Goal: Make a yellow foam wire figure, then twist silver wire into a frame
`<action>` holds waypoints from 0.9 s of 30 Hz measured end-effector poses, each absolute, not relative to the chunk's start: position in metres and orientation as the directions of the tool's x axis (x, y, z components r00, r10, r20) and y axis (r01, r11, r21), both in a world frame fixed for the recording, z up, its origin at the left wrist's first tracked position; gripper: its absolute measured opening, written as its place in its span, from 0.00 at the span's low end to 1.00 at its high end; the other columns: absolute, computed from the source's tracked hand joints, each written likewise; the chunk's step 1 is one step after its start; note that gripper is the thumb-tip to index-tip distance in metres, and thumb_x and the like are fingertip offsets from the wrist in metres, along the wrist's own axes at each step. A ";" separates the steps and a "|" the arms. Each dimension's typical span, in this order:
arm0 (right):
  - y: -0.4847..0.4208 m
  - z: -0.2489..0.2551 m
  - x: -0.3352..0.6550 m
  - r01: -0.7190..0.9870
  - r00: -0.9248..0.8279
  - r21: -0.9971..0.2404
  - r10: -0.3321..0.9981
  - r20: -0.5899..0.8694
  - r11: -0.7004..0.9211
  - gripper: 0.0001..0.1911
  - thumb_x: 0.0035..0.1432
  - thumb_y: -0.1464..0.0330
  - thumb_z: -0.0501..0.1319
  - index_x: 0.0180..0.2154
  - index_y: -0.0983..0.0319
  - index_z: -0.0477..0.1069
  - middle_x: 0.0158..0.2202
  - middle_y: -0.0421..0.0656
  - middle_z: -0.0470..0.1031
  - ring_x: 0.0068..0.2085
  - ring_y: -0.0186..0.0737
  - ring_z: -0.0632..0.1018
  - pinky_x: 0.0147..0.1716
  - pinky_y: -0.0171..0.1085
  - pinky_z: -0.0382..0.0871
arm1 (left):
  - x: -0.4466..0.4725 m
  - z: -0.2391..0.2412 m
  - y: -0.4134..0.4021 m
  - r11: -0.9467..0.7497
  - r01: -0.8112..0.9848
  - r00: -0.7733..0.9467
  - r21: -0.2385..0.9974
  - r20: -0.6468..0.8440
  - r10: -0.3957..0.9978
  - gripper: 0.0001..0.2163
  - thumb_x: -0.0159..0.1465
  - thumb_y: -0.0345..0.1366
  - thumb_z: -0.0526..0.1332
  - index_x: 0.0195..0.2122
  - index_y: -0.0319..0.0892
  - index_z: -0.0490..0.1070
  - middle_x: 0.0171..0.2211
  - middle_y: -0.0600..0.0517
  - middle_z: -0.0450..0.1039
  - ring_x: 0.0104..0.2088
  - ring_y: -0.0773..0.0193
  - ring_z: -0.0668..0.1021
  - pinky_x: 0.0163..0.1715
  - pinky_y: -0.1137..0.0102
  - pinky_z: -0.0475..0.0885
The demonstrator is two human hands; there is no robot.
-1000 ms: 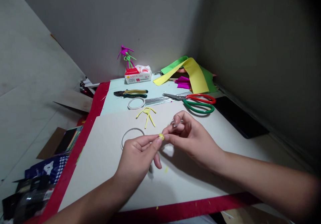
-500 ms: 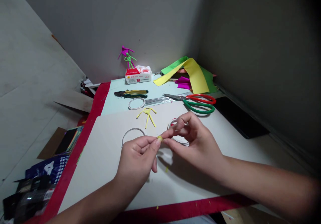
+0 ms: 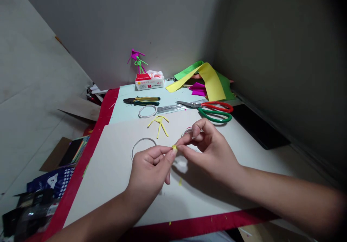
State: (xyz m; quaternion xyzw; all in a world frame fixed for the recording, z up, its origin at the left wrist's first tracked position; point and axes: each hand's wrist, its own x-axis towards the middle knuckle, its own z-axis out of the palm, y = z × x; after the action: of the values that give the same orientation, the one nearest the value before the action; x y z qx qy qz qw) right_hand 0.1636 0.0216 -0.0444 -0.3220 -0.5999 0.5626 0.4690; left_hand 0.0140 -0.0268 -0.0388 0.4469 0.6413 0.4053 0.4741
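Observation:
Between my fingertips is a tiny yellow piece [image 3: 174,147], too small to make out whether it is paper or tape. My left hand [image 3: 151,166] pinches it between thumb and forefinger. The thumb and forefinger of my right hand [image 3: 208,150] close on its other side, with the remaining fingers curled. Just beyond lies a headless yellow stick figure [image 3: 160,122] with thin arms and legs, flat on the white board [image 3: 108,169]. A thin grey ring [image 3: 141,139] sits behind my left hand. Another roll [image 3: 187,130] is partly hidden by my right hand.
Pliers [image 3: 142,100], a white ring [image 3: 148,111], thin wires [image 3: 173,108] and red-and-green scissors [image 3: 214,110] lie farther back. Two small figures [image 3: 138,63] stand at a box [image 3: 150,82]. Yellow strips [image 3: 214,81] are at back right, near a black phone-like slab [image 3: 260,126].
Both hands have shifted slightly to the right with the yellow piece between them. My right hand now covers more of the roll behind it.

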 end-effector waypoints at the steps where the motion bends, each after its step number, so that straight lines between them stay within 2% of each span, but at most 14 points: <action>1: 0.022 -0.045 0.163 -0.141 -0.345 -0.976 0.916 0.205 0.165 0.19 0.54 0.77 0.62 0.32 0.57 0.51 0.30 0.38 0.75 0.33 0.36 0.76 0.36 0.38 0.69 | 0.014 -0.038 -0.027 0.274 0.186 -0.153 0.944 -0.247 0.957 0.13 0.59 0.43 0.63 0.35 0.37 0.77 0.10 0.60 0.61 0.12 0.73 0.62 0.15 0.76 0.59; 7: 0.021 -0.050 0.163 -0.073 -0.305 -0.953 0.903 0.302 0.294 0.18 0.54 0.76 0.62 0.33 0.57 0.52 0.32 0.38 0.74 0.35 0.37 0.77 0.36 0.39 0.70 | 0.015 -0.037 -0.027 0.303 0.139 -0.165 0.943 -0.279 0.946 0.14 0.58 0.42 0.64 0.39 0.36 0.77 0.09 0.60 0.61 0.13 0.73 0.62 0.16 0.75 0.59; 14: 0.022 -0.058 0.165 0.121 -0.309 -0.831 0.817 0.488 0.542 0.16 0.54 0.76 0.62 0.35 0.56 0.56 0.33 0.40 0.72 0.36 0.39 0.76 0.37 0.42 0.71 | 0.013 -0.041 -0.026 0.311 0.067 -0.119 0.948 -0.302 0.946 0.14 0.59 0.43 0.64 0.39 0.36 0.77 0.09 0.60 0.61 0.13 0.72 0.62 0.19 0.74 0.59; 19: 0.022 -0.058 0.166 0.165 -0.330 -0.799 0.796 0.507 0.578 0.15 0.55 0.76 0.62 0.36 0.56 0.57 0.34 0.40 0.71 0.36 0.40 0.75 0.38 0.43 0.71 | 0.015 -0.040 -0.027 0.310 0.056 -0.131 0.949 -0.300 0.945 0.13 0.59 0.43 0.64 0.36 0.37 0.77 0.08 0.60 0.61 0.13 0.73 0.62 0.19 0.75 0.58; 27: 0.020 -0.055 0.168 0.129 -0.325 -0.792 0.780 0.535 0.597 0.15 0.55 0.77 0.61 0.37 0.55 0.57 0.34 0.40 0.71 0.36 0.40 0.75 0.37 0.43 0.69 | 0.017 -0.037 -0.032 0.265 0.074 -0.126 0.961 -0.255 0.959 0.12 0.60 0.42 0.63 0.34 0.37 0.76 0.08 0.60 0.60 0.13 0.73 0.62 0.18 0.75 0.58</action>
State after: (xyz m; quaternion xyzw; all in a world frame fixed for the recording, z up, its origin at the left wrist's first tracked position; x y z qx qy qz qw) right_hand 0.1677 0.0195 -0.0546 -0.3055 -0.7443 0.3290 0.4944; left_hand 0.0171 -0.0316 -0.0366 0.4222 0.6115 0.4350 0.5085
